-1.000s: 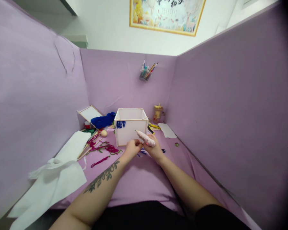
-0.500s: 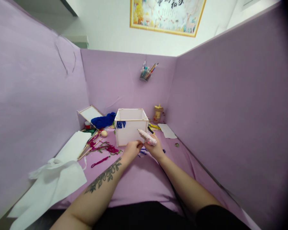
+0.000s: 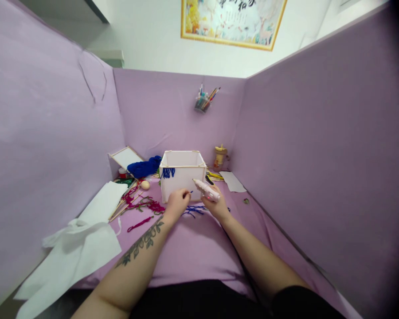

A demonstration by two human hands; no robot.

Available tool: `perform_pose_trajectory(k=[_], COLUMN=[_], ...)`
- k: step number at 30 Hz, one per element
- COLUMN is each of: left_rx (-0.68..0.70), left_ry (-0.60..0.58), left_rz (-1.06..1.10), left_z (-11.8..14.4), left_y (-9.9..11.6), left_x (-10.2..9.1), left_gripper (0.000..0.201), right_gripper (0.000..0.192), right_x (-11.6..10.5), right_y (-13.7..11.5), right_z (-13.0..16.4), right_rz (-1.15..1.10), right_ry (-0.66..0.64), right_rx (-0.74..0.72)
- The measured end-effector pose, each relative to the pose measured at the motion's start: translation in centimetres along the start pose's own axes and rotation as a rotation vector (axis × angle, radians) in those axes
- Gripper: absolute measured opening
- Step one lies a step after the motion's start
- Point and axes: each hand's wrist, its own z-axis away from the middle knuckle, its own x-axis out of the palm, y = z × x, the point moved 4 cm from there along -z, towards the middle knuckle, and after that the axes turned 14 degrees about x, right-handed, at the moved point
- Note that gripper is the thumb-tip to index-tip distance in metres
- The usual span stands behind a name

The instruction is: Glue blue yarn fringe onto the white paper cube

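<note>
My right hand [image 3: 218, 206] grips a pale pink glue gun [image 3: 207, 190], its nozzle pointing up and left toward the front of a white box [image 3: 183, 182]. Thin wooden strips edge this open-topped box, and a blue yarn fringe [image 3: 168, 172] hangs at its upper left front. Just before the box's front wall, my left hand [image 3: 178, 201] pinches a short piece of blue yarn [image 3: 191, 192], whose tip shows past the fingers. On the cloth between the hands lie several loose blue yarn strands [image 3: 195, 210].
Left of the box are magenta yarn [image 3: 153, 204], a blue yarn bundle [image 3: 144, 168], a wooden egg [image 3: 145, 185] and white sheets [image 3: 83, 248]. Behind on the right stand yellow-handled pliers [image 3: 215, 176] and a yellow-brown container [image 3: 220, 156]. Purple panels [image 3: 312, 146] enclose the table.
My left hand has moved left and slightly up, away from my right hand, carrying the blue yarn piece. The glue gun has shifted slightly right; more loose blue strands show.
</note>
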Motion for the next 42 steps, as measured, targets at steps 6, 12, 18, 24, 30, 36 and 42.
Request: perform_pose_trajectory(k=[6, 12, 18, 24, 30, 36, 42], left_rx=[-0.044, -0.037, -0.026, -0.005, -0.006, 0.033, 0.038], left_ry=[0.156, 0.184, 0.164, 0.165, 0.139, 0.153, 0.166], left_rz=[-0.001, -0.018, -0.038, -0.038, -0.065, -0.078, -0.081], left_z=[-0.4, -0.4, -0.4, -0.3, -0.3, -0.3, -0.3], left_y=[-1.4, -1.0, -0.8, -0.6, -0.5, -0.3, -0.4], left_x=[-1.6, -2.0, -2.0, -2.0, -1.9, -2.0, -2.0], left_gripper=[0.021, 0.020, 0.020, 0.020, 0.020, 0.020, 0.019], right_gripper=[0.003, 0.013, 0.017, 0.020, 0.020, 0.019, 0.019], right_x=[0.0, 0.2, 0.3, 0.4, 0.4, 0.5, 0.5], right_y=[-1.1, -0.3, -0.1, 0.0, -0.1, 0.0, 0.1], right_z=[0.3, 0.3, 0.1, 0.2, 0.2, 0.1, 0.1], right_rz=[0.084, 0.101, 0.135, 0.129, 0.129, 0.115, 0.131], right_ry=[-0.062, -0.050, -0.040, -0.056, -0.051, -0.057, -0.058], right_rx=[-0.034, 0.010, -0.010, 0.010, 0.038, 0.020, 0.021])
